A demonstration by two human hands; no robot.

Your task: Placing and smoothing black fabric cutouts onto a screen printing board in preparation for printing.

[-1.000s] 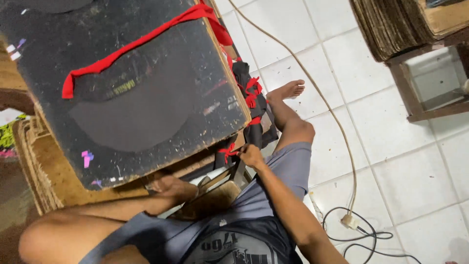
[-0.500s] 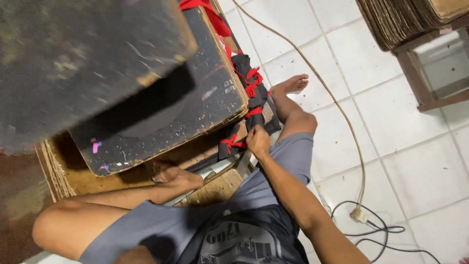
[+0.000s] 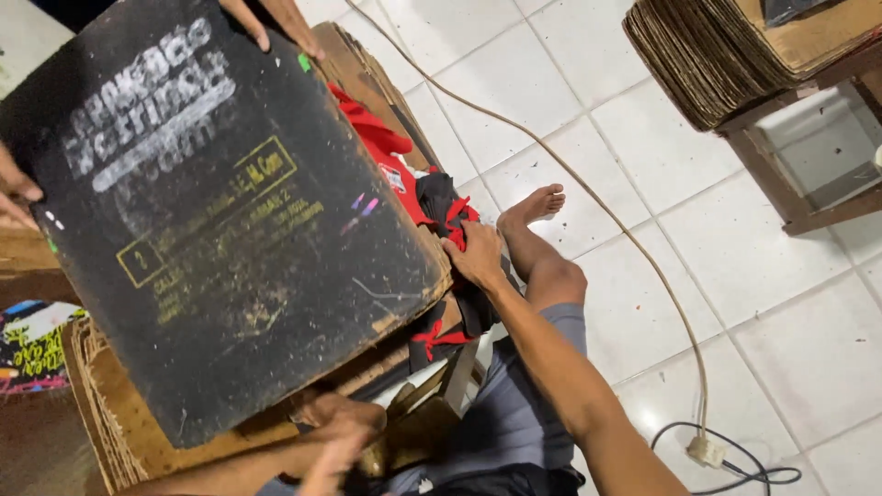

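Note:
My right hand [image 3: 478,255] grips a bundle of black and red cloth [image 3: 439,216] at the right edge of a stack of cardboard sheets [image 3: 110,432]. My left hand [image 3: 338,424] sits low under the stack's front edge, by a wooden frame [image 3: 432,418]; its fingers are blurred. A large black printed board [image 3: 220,220] is tilted up over the stack. Another person's fingers hold it at the top edge [image 3: 266,20] and the left edge [image 3: 14,188]. My bare foot [image 3: 537,204] rests on the tiled floor.
A tan cord [image 3: 588,197] runs across the white tiles to a plug and black cable [image 3: 712,452] at the lower right. A wooden stool bearing a pile of brown cardboard sheets [image 3: 735,55] stands at the upper right.
The black board has been lifted and tilted up toward me by the other person's hands, which uncovers more red cloth beneath. My right hand stays on the cloth bundle.

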